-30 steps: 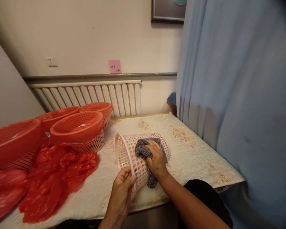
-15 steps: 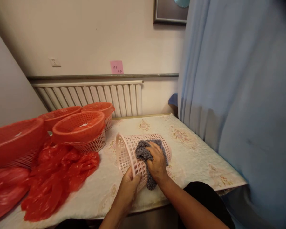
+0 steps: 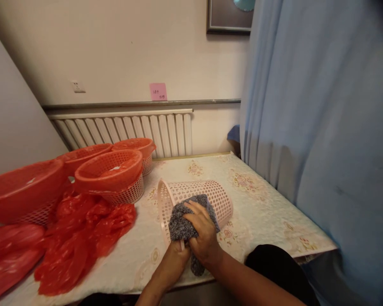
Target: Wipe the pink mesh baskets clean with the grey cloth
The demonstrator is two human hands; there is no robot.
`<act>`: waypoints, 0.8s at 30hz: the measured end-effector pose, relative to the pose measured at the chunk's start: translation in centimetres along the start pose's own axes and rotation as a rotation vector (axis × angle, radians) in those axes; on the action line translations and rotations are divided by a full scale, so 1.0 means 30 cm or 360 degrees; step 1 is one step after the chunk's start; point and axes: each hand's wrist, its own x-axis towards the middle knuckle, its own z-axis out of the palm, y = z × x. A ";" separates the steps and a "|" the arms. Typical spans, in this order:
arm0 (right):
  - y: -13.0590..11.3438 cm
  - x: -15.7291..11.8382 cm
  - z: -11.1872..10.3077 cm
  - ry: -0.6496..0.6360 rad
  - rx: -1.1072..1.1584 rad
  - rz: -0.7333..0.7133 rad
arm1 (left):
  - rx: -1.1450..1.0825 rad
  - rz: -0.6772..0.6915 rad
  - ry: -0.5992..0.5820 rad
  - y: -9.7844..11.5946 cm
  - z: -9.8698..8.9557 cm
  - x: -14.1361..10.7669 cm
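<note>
A pale pink perforated plastic wastebasket (image 3: 215, 199) lies on its side on the table, its mouth facing left. My left hand (image 3: 175, 259) is closed on the near part of its rim, with the fingertips partly hidden by cloth. A dark grey fuzzy cloth (image 3: 183, 221) is bunched under my right hand (image 3: 204, 231), which grips it and presses it against the basket's side close to the rim. One end of the cloth hangs down below my right hand.
Several wastebaskets lined with red bags, such as the nearest basket (image 3: 130, 191), stand at the left. Loose red plastic bags (image 3: 79, 250) lie before them. The table's flowered cloth (image 3: 258, 212) reaches a radiator (image 3: 166, 134); a blue curtain (image 3: 290, 106) hangs at the right.
My right hand has slid the cloth left and toward me, from the basket's side to near its rim. My left hand keeps hold of the rim.
</note>
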 end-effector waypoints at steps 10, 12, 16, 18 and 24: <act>0.214 0.072 -0.057 0.0114 -0.0299 0.0201 | 0.0685 0.0005 -0.0313 -0.056 -0.023 -0.031; 0.304 0.080 -0.099 0.0156 -0.0439 0.0427 | 0.0677 0.0012 -0.0334 -0.053 -0.025 -0.029; 0.421 0.075 -0.171 0.0328 -0.0609 0.0755 | 0.0652 0.0038 -0.0352 -0.051 -0.029 -0.022; 0.423 0.064 -0.170 0.0412 -0.0642 0.0816 | 0.0641 0.0050 -0.0359 -0.046 -0.032 -0.016; 0.230 0.018 -0.037 0.0346 -0.0399 0.0378 | 0.0572 0.0042 -0.0336 -0.007 -0.037 0.013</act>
